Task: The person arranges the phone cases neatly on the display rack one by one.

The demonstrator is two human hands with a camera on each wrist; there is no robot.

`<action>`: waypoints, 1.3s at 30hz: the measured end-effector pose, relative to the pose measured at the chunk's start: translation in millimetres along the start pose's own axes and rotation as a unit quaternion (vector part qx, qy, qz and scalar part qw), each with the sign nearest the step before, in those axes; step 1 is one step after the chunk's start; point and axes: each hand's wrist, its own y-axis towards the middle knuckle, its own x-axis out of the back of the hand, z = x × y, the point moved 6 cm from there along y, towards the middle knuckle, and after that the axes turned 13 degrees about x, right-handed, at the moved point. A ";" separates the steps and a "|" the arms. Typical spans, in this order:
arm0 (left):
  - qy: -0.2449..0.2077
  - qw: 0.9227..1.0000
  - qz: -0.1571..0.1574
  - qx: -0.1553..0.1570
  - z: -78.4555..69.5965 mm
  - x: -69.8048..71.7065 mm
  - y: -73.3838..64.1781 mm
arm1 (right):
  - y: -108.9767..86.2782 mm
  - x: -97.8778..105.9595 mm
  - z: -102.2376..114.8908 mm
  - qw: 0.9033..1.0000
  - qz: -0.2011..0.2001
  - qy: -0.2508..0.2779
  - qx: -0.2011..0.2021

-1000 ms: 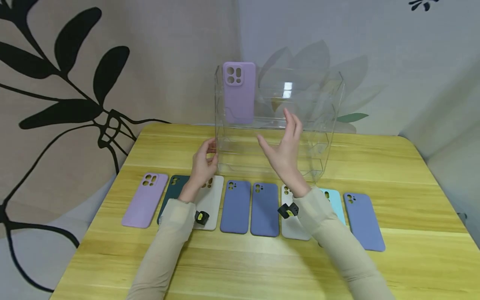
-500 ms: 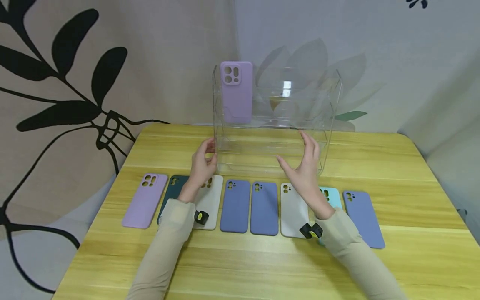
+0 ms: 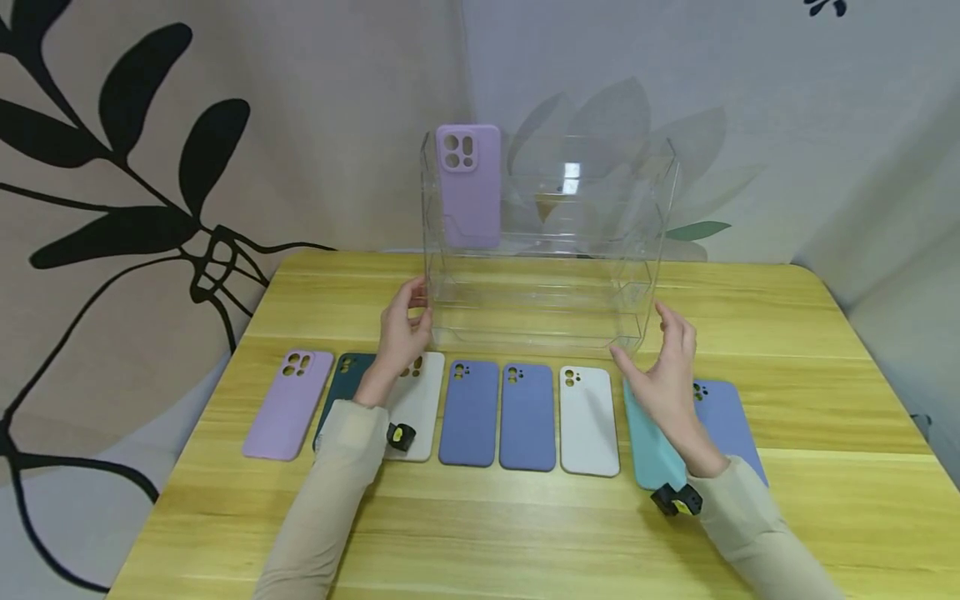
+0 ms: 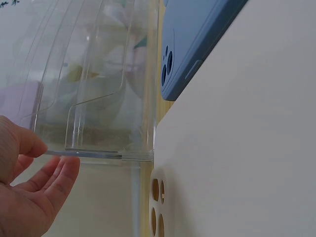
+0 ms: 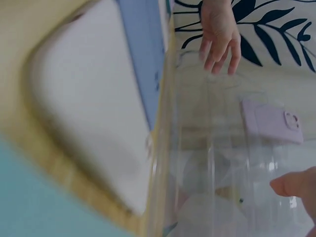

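Observation:
A clear tiered display stand stands at the back of the table. In its upper left leans a lilac phone case, camera cutouts up. My left hand pinches the stand's left side panel; in the left wrist view the thumb and fingers of this hand lie on either side of the clear edge. My right hand is at the stand's lower right corner, thumb and fingers spread, holding nothing. Under it lies a turquoise phone case, partly covered by the hand and wrist.
A row of phone cases lies in front of the stand: lilac, dark green, white, two blue ones, another white one and a blue one at the right. A patterned curtain hangs behind the table.
My right hand has moved right and toward me, from in front of the stand's middle to its lower right corner, uncovering the right white case. The left hand has stayed at the left panel.

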 end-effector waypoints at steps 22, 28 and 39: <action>0.000 1.000 0.000 -0.006 2.3 -0.4 0.9 | -58.3 53.6 -71.8 0.973 0.145 -0.056 -0.170; -0.001 1.000 0.001 -0.006 2.8 0.2 0.5 | -68.2 59.7 -85.4 0.957 0.196 -0.093 -0.193; -0.004 1.000 0.005 -0.005 -2.5 0.5 -1.3 | -77.6 60.3 -97.0 0.932 0.251 -0.146 -0.216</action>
